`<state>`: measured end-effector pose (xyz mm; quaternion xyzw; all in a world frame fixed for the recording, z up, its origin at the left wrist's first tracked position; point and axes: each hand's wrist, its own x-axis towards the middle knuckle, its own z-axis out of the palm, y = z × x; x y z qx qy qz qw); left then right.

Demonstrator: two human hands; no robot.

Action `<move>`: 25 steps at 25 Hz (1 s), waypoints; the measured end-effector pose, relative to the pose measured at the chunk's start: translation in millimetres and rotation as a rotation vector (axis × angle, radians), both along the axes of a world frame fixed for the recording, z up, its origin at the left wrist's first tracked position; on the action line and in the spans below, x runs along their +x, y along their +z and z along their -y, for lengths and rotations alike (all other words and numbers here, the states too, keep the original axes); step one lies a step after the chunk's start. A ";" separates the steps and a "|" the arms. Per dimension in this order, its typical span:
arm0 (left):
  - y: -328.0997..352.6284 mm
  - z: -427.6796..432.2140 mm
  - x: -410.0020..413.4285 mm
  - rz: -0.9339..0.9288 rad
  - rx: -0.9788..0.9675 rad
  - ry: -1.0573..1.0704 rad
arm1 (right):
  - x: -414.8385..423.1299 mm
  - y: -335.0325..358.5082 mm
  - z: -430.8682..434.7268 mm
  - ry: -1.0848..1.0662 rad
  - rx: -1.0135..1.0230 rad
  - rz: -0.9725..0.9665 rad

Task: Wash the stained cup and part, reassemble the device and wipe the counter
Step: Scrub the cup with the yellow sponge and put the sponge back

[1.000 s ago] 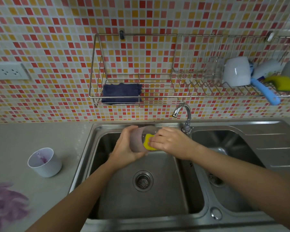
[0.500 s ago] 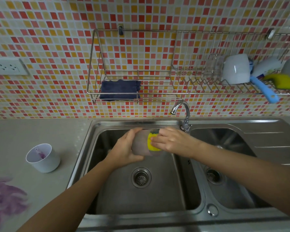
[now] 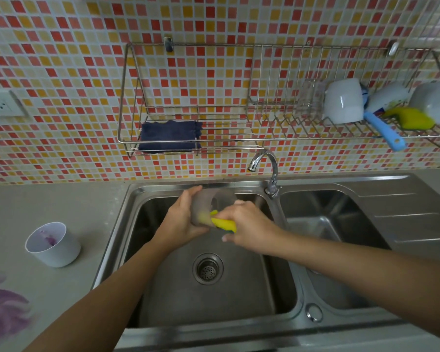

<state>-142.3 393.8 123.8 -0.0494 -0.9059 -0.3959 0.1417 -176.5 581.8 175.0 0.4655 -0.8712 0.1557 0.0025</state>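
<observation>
Both hands busy over the left sink basin (image 3: 163, 288): left hand (image 3: 182, 221) wrapped around a translucent greyish part (image 3: 206, 205), fingers closed on its outer wall, open mouth turned toward the right hand; right hand (image 3: 244, 224) pinched shut on a yellow sponge (image 3: 222, 223), pressing it against the part's lower rim. Part is blurred, so exact shape is unclear; its long axis looks roughly level, running left to right between the two hands. Sponge sits just right of and below the part, touching it, so the scrub likely goes into the mouth from the right. Drain (image 3: 207, 268) is directly under, nothing in the way. Faucet (image 3: 264, 168) stands behind and right of the hands, no water visible. Stained white cup (image 3: 52, 245) waits on the counter (image 3: 36, 204) well to the left, upright, purple residue inside; left hand is the nearer one to it. Purple spill (image 3: 3, 308) on the counter, near left corner, not yet wiped. Far back, wall rack (image 3: 188, 141) with a dark blue cloth (image 3: 169, 135), probably for the wiping; white mugs (image 3: 343, 101) and a blue-handled brush (image 3: 384, 130) further right.
</observation>
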 end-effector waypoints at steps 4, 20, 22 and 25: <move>-0.7 -2.0 5.9 -0.005 0.070 0.053 | -5.7 6.2 -8.3 0.120 0.046 -0.192; -7.9 -10.3 8.5 0.172 0.182 -0.176 | -32.8 19.5 -45.1 0.556 0.268 -0.773; -7.0 -15.2 5.0 0.153 0.073 -0.224 | -38.1 19.9 -45.6 0.621 0.311 -0.847; -10.9 -24.1 3.0 0.055 -0.035 -0.189 | -31.9 9.2 -40.4 0.564 0.354 -0.813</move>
